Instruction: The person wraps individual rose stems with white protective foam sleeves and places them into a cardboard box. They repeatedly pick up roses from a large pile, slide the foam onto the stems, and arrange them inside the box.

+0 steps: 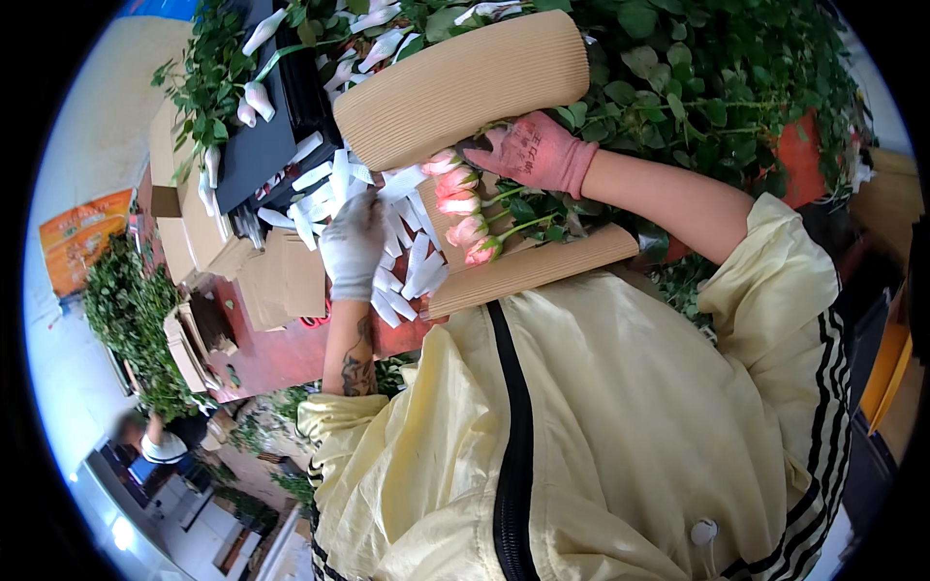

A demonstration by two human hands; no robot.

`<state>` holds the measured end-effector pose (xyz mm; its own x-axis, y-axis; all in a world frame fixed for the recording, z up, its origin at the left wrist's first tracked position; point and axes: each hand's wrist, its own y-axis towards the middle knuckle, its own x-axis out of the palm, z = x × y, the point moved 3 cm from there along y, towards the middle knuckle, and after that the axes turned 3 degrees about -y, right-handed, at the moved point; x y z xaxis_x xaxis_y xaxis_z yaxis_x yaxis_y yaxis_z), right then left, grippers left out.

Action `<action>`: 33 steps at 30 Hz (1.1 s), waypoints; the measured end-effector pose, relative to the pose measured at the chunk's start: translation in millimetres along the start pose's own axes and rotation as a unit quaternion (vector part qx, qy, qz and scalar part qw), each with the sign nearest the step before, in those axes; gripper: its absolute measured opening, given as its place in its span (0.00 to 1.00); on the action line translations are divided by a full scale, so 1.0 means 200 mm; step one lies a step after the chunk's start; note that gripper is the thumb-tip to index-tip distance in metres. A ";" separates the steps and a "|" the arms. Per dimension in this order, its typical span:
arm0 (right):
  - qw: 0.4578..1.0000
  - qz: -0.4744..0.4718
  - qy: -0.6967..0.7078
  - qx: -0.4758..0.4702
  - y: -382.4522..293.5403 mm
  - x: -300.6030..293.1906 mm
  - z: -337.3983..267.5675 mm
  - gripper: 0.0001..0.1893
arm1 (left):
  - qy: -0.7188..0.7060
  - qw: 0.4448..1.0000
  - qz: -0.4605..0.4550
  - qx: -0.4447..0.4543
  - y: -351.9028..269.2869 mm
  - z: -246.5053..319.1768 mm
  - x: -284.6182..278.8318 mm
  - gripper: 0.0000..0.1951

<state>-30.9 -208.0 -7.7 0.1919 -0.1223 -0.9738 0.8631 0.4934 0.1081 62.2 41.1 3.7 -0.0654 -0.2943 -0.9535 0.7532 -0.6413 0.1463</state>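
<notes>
My right hand (527, 152), in a pink glove with dark fingertips, is closed around the base of the uppermost pink rose (442, 162). Below it several pink roses (458, 202) lie in a row, their stems pointing right, on corrugated cardboard (534, 267) whose near edge curls up against my jacket. A curved corrugated flap (465, 87) rises beyond them. Over a pile of white mesh bud sleeves (420, 265), left of the roses, is my left hand (356, 236) in a white glove. Its fingers are blurred, so whether they hold a sleeve cannot be told.
Leafy rose stems (683, 94) are heaped at the upper right. Sleeved buds (259, 100) hang over a black box (254, 145) at upper left. Cardboard pieces (280, 279) and red-handled scissors (316, 318) lie on the red table (276, 363). Another person (161, 444) is at far lower left.
</notes>
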 end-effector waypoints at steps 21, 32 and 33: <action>0.988 -0.147 0.038 0.023 0.14 -0.19 -0.11 0.11 | -0.193 0.957 -0.213 -0.051 -0.15 0.35 -0.01 0.15; 0.981 -0.183 0.047 0.043 0.12 -0.20 -0.11 0.17 | -0.112 0.980 -0.158 0.043 0.01 0.31 -0.06 0.15; 0.992 -0.107 0.061 0.036 0.10 -0.25 -0.11 0.18 | -0.112 0.980 -0.158 0.042 0.02 0.29 -0.05 0.15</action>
<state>-32.7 -172.5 38.4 -0.0534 -0.1107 -0.9924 0.9098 0.4042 -0.0940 26.6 0.1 28.5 -0.4360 -0.2131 -0.8744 0.6158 -0.7792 -0.1172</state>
